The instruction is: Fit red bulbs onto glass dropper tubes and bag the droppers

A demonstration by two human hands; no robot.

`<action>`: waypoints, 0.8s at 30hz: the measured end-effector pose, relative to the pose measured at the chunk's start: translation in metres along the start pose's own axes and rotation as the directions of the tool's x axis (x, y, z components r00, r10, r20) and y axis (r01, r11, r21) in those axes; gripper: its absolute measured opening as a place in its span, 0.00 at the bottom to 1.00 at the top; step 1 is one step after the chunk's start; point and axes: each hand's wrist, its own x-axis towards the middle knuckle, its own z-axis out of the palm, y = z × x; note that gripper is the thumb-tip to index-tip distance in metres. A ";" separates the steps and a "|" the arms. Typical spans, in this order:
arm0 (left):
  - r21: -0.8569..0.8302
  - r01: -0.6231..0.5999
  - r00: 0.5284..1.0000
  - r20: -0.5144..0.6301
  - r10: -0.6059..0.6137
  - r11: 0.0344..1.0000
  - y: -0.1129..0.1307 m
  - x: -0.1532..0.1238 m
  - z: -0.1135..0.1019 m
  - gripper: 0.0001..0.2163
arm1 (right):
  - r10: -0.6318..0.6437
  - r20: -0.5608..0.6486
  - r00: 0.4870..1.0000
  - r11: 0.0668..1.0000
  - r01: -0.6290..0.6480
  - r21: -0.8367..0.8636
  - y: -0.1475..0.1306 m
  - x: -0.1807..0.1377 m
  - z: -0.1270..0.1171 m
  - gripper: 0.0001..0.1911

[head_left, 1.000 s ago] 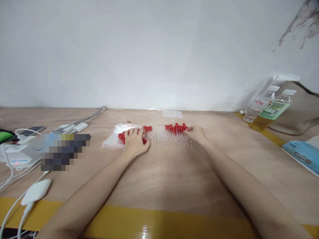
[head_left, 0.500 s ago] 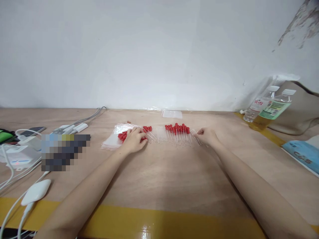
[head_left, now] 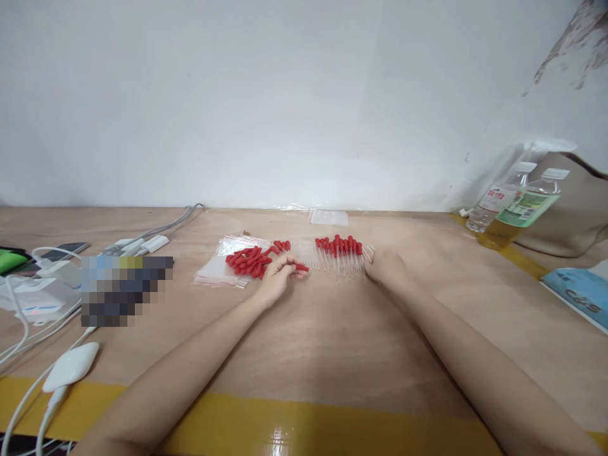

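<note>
My left hand (head_left: 279,278) pinches a red rubber dropper bulb (head_left: 301,268), which points to the right. Just left of it, a heap of loose red bulbs (head_left: 247,261) lies on flat clear zip bags (head_left: 221,271). My right hand (head_left: 386,267) is closed at the right end of the row, with thin glass dropper tubes (head_left: 368,253) at its fingertips; the fingers partly hide them. Between my hands lie droppers with red bulbs fitted (head_left: 338,246), their glass stems toward me. Bare glass tubes (head_left: 311,261) lie left of these, beside a few more red bulbs (head_left: 281,245).
A small clear bag (head_left: 329,218) lies by the wall. At the right stand two bottles (head_left: 522,206), a beige bag (head_left: 565,215) and a blue tissue pack (head_left: 577,294). Chargers and cables (head_left: 52,294) crowd the left. Yellow tape (head_left: 228,424) runs along the front edge.
My left hand has moved right from the heap and now has a red bulb between its fingers. My right hand has shifted slightly left, turning its fingers in over the glass tubes.
</note>
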 end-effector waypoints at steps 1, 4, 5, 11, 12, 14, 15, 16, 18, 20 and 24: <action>-0.002 0.010 1.000 0.024 -0.010 1.000 -0.003 -0.003 0.003 0.07 | -0.017 -0.008 1.000 1.000 0.017 -0.016 -0.001 -0.001 0.000 0.14; 0.105 -0.018 0.997 0.073 0.011 0.994 -0.012 -0.009 0.007 0.08 | -0.077 -0.015 0.997 0.996 0.076 -0.046 -0.003 -0.006 -0.004 0.13; 0.144 -0.038 0.996 0.085 0.025 0.989 -0.014 -0.010 0.008 0.09 | -0.105 -0.017 0.994 0.993 0.104 -0.052 -0.004 -0.008 -0.006 0.13; 0.154 -0.098 0.988 0.133 0.078 0.983 -0.021 -0.010 0.005 0.11 | -0.198 -0.039 0.979 0.979 0.196 -0.054 -0.006 -0.014 -0.009 0.13; 0.192 -0.119 0.986 0.135 0.094 0.974 -0.022 -0.009 0.004 0.11 | -0.187 -0.049 0.981 0.982 0.185 -0.047 -0.005 -0.014 -0.009 0.13; 0.324 -0.168 0.982 0.133 0.131 0.931 -0.022 -0.009 0.002 0.13 | -0.115 -0.076 0.990 0.993 0.113 -0.027 -0.002 -0.010 -0.012 0.15; 0.396 -0.187 0.981 0.125 0.149 0.899 -0.022 -0.009 0.002 0.14 | -0.060 -0.092 0.994 0.998 0.059 -0.010 -0.001 -0.008 -0.015 0.16; 0.455 -0.200 0.980 0.115 0.165 0.868 -0.021 -0.009 0.001 0.15 | -0.008 -0.110 0.994 1.000 0.011 0.022 0.000 -0.006 -0.018 0.16; 0.523 -0.211 0.977 0.099 0.187 0.826 -0.019 -0.010 0.001 0.15 | 0.030 -0.134 0.991 0.988 -0.009 0.157 -0.001 -0.005 -0.022 0.14; 0.561 -0.233 0.972 0.113 0.206 0.795 -0.016 -0.011 0.003 0.13 | -0.060 -0.152 0.987 0.921 0.113 0.372 -0.005 -0.010 -0.022 0.11; 0.604 -0.319 0.948 0.197 0.251 0.730 -0.011 -0.015 0.007 0.10 | -0.368 -0.284 0.885 0.648 0.463 0.604 -0.022 -0.038 -0.004 0.12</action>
